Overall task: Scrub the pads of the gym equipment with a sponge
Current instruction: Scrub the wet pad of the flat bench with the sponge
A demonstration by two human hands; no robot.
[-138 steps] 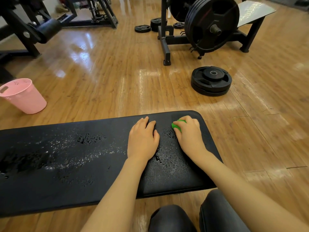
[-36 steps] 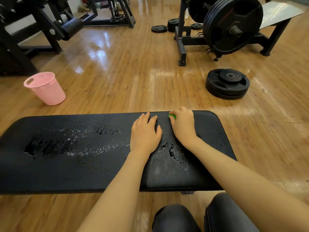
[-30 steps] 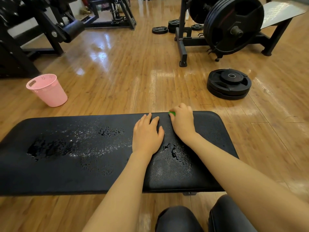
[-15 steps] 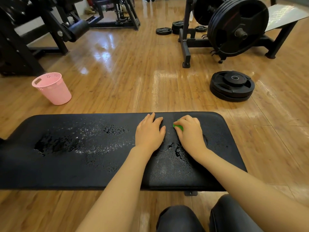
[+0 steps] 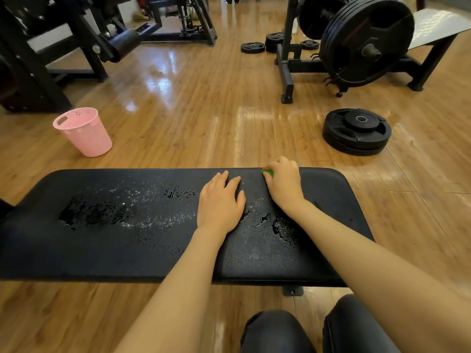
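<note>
No text legible; weight plates [image 5: 356, 131] seemingly unmarked

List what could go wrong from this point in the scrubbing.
1. The right hand holds the sponge at the pad's far edge; a further push could run it off the pad.
2. The left hand lies flat on the wet pad beside a puddle; if leaned on, it might slip.
3. Water pooled at the pad's left may get missed or run off onto the floor.

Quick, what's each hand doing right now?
Left hand: open, fingers straight, resting flat on the wet black bench pad.
Right hand: curled around a green sponge at the pad's far edge.
</note>
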